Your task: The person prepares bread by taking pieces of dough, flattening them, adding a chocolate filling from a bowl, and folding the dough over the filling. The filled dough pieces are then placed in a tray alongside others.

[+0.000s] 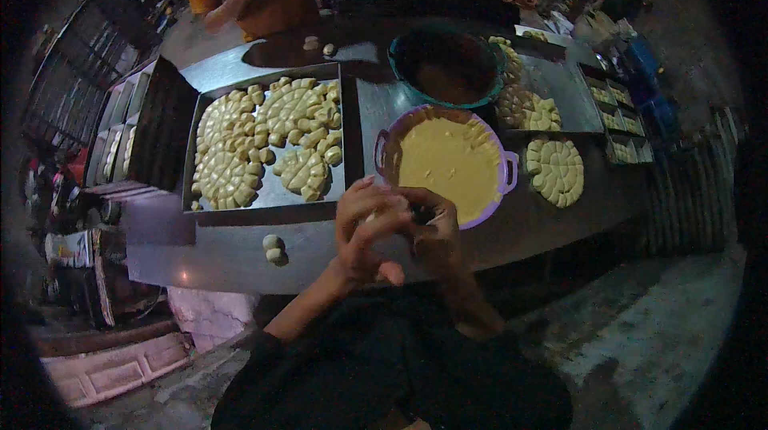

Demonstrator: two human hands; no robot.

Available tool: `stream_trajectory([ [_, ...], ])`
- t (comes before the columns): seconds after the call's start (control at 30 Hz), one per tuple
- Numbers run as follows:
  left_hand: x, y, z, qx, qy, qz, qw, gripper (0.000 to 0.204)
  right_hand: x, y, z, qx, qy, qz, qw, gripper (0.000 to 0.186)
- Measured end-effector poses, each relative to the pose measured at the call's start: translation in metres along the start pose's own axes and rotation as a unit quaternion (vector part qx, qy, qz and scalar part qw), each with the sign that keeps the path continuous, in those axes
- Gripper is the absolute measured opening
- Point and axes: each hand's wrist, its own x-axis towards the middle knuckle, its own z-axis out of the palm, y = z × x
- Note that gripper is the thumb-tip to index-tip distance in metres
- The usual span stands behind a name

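Observation:
My left hand (368,228) and my right hand (436,226) are brought together above the table's near edge, fingers curled toward each other. Whatever lies between them is hidden by the fingers. Just beyond them stands a purple basin (513,172) with two handles, filled with a smooth yellow paste (452,162). On the steel table left of my hands sit two small pale dough balls (274,248), touching each other. A large metal tray (268,160) farther left holds several rounds of dough scored into pieces, plus loose pieces.
A teal basin (394,54) with a dark inside stands behind the purple one. To the right are a scored dough round (556,172) and another tray (564,78) with dough. Compartment trays (620,114) flank it. Two people, one in an orange shirt (268,0), work across the table.

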Motion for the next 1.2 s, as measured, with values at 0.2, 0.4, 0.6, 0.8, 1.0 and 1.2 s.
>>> stream_trajectory([
  [0.2,-0.012,-0.031,0.026,-0.404,0.229,-0.182,0.867,0.064,0.035,0.002,0.048,-0.164,0.008,-0.078,0.983,0.061],
  [0.4,-0.009,-0.095,0.016,-0.405,0.176,-0.407,0.799,0.1,0.112,0.004,0.036,0.023,-0.004,0.025,0.999,0.06],
  [0.6,-0.057,-0.144,0.01,-0.406,0.087,-0.535,0.736,0.067,0.272,-0.027,-0.061,-0.721,-0.074,-0.129,0.677,0.04],
  [0.8,-0.07,-0.158,-0.007,-0.425,0.027,-0.608,0.67,0.028,0.316,-0.01,-0.163,-0.809,-0.043,0.096,0.578,0.052],
  [1.0,-0.067,-0.178,-0.025,-0.401,0.024,-0.61,0.683,0.026,0.317,-0.015,-0.117,-0.754,0.11,0.027,0.647,0.06],
  [1.2,-0.047,-0.152,-0.018,-0.405,0.068,-0.583,0.701,0.029,0.27,-0.021,-0.087,-0.583,0.133,0.03,0.801,0.036],
])
